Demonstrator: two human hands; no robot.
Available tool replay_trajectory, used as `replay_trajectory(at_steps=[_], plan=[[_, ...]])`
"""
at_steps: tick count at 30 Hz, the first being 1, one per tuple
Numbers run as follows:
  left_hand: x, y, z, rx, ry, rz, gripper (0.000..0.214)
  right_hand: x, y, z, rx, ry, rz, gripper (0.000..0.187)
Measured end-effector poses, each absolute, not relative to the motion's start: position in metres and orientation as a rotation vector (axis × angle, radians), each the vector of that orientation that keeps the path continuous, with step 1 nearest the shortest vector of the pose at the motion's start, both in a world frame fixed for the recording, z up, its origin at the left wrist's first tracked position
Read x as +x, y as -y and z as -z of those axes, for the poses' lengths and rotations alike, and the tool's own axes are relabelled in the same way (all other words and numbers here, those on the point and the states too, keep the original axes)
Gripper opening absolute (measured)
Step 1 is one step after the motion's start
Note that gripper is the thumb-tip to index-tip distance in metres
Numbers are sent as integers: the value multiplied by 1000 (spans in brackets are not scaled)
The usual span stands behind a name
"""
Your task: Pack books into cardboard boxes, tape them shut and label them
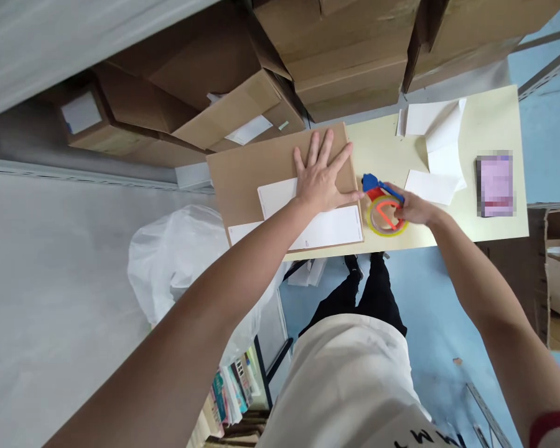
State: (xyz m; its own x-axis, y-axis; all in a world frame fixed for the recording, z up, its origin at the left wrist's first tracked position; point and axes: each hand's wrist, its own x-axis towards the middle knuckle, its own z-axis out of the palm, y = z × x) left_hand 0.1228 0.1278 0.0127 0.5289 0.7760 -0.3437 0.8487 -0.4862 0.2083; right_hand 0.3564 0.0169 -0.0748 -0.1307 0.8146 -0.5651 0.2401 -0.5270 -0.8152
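My left hand (321, 177) lies flat with fingers spread on a closed brown cardboard box (252, 171) that bears white labels (329, 227) near its front edge. Just right of the box, my right hand (413, 207) is closed on a tape dispenser (383, 208) with a blue handle, red frame and a yellow-rimmed roll of clear tape. The dispenser rests on the pale yellow table (494, 121) beside the box's right edge.
White paper sheets (441, 146) and a purple booklet (494, 185) lie on the table's right part. Stacked cardboard boxes (345, 56) stand behind the table and at left. A white plastic bag (177, 261) sits on the floor at left, books (228, 392) below it.
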Motion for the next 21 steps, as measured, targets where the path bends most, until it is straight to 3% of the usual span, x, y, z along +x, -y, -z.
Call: replay_trajectory(at_steps=[3, 7, 12, 21], plan=[[124, -127, -11, 2413, -1344, 262, 111, 347, 50, 63, -1767, 1517, -1677, 92], [124, -127, -10, 2400, -1310, 201, 110, 332, 94, 36, -2061, 1912, -1358, 80], [124, -127, -13, 2393, -1290, 174, 113, 309, 89, 1, -2187, 2415, -903, 74], [123, -127, -10, 2459, -1253, 107, 106, 250, 82, -28, -2440, 2464, -717, 61]])
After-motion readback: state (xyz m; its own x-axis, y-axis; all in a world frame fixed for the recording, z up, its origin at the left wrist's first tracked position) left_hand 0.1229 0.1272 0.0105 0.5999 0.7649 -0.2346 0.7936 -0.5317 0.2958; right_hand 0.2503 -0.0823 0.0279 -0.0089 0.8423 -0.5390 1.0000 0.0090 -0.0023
